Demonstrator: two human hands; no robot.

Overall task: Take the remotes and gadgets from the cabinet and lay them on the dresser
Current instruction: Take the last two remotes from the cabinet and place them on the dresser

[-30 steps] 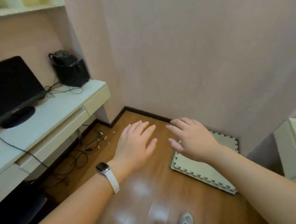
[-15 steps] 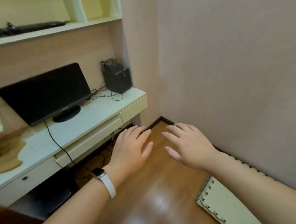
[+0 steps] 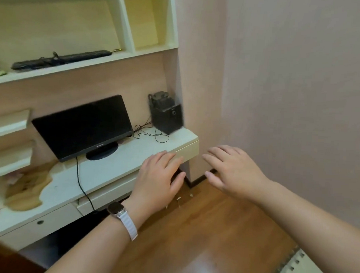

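Head view. Both hands were held out in front of the person, palms down, fingers spread and holding nothing. The left hand (image 3: 158,177), with a white-strapped watch (image 3: 118,209) at the wrist, hovered over the front edge of the white desk (image 3: 110,170). The right hand (image 3: 233,170) hung over the wooden floor (image 3: 211,232), just beside the desk's end.

Compared with the frame one second before, the view had swung left and upward. The foam mat (image 3: 305,272) had slid to the bottom right corner, and the wall shelf unit (image 3: 125,54) above the desk had come fully into frame. The hands kept the same open posture throughout.

This change brought likely task items into sight. A long black device, probably a keyboard or remote (image 3: 62,59), lay flat on the lower shelf, well apart from both hands. A small yellowish object (image 3: 117,49) sat near its right end; its type could not be told. On the desk stood a black monitor (image 3: 81,127) and, in the corner, a black box-shaped gadget (image 3: 166,112) with trailing cables (image 3: 150,134).

Judged from this, no item had yet been collected, and a reach up to the shelf looked the probable next step. The dresser was not visible.
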